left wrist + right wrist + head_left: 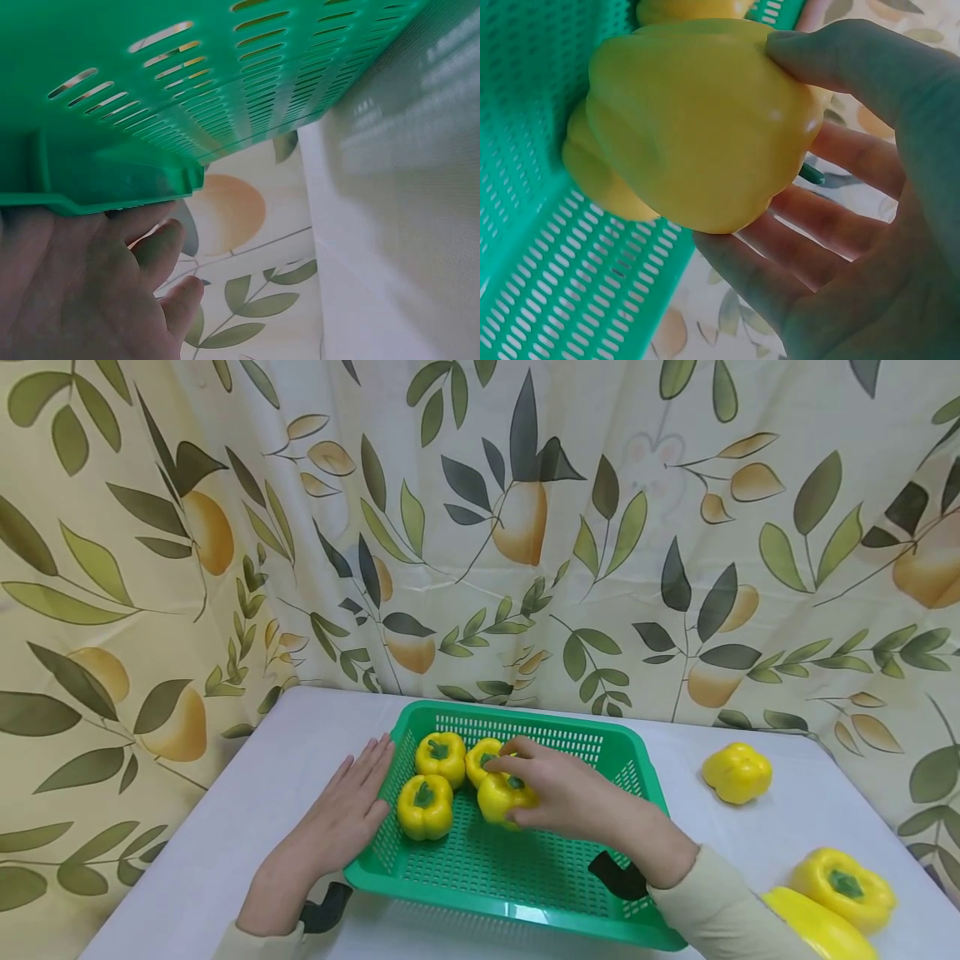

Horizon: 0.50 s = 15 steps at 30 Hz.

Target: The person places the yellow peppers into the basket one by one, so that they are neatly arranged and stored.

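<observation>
Inside the green basket (pixel 517 917), my right hand (pixel 566 789) grips a yellow bell pepper (pixel 497 799), fingers and thumb around its sides. The right wrist view shows this pepper (pixel 705 124) large between the thumb and fingers of the hand (pixel 870 225). Beside it, three other yellow peppers sit in the basket: one at the back left (pixel 441 758), one in front of that (pixel 425 810), and one partly behind my fingers (pixel 480 760). My left hand (pixel 341 814) lies with straight fingers along the basket's left rim; the left wrist view shows the hand (pixel 97 277) under the rim (pixel 112 202).
To the right of the basket, a yellow pepper (pixel 737 773) lies on the white table (pixel 262 760). Two more yellow peppers, one upright (pixel 843 887) and one nearer the front (pixel 817 927), are at the right front. A patterned curtain (pixel 480 568) hangs behind the table.
</observation>
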Tool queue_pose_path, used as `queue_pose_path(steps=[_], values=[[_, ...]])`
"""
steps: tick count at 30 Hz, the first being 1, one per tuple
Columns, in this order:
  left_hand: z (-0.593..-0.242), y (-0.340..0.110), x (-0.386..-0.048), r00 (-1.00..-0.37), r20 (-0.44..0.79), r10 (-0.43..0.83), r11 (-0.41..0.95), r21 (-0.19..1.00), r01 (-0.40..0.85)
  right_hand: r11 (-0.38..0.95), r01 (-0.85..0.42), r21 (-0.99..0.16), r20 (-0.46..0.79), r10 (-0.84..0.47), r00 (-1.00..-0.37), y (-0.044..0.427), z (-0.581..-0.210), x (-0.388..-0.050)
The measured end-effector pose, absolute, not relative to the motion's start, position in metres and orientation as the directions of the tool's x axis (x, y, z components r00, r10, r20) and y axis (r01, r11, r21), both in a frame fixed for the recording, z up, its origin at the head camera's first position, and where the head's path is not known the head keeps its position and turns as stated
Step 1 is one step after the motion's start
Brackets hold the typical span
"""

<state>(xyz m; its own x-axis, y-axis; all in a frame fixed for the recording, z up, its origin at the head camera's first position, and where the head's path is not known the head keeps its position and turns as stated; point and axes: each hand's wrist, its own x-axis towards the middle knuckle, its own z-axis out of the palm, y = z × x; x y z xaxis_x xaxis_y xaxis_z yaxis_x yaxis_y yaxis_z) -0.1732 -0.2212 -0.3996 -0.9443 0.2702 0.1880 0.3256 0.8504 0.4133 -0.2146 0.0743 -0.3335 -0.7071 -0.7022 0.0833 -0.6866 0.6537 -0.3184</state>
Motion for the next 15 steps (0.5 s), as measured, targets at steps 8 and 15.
queue_pose_path(steps=[8, 15], values=[[-0.400, -0.221, -0.174, -0.945, 0.187, 0.270, 0.849, 0.417, 0.325, 0.611, -0.722, -0.326, 0.068, -0.746, -0.662, 0.064, -0.343, -0.213], [-0.399, -0.221, -0.174, -0.946, 0.178, 0.272, 0.853, 0.411, 0.323, 0.560, -0.783, -0.271, 0.079, -0.798, -0.598, 0.054, -0.351, -0.215]])
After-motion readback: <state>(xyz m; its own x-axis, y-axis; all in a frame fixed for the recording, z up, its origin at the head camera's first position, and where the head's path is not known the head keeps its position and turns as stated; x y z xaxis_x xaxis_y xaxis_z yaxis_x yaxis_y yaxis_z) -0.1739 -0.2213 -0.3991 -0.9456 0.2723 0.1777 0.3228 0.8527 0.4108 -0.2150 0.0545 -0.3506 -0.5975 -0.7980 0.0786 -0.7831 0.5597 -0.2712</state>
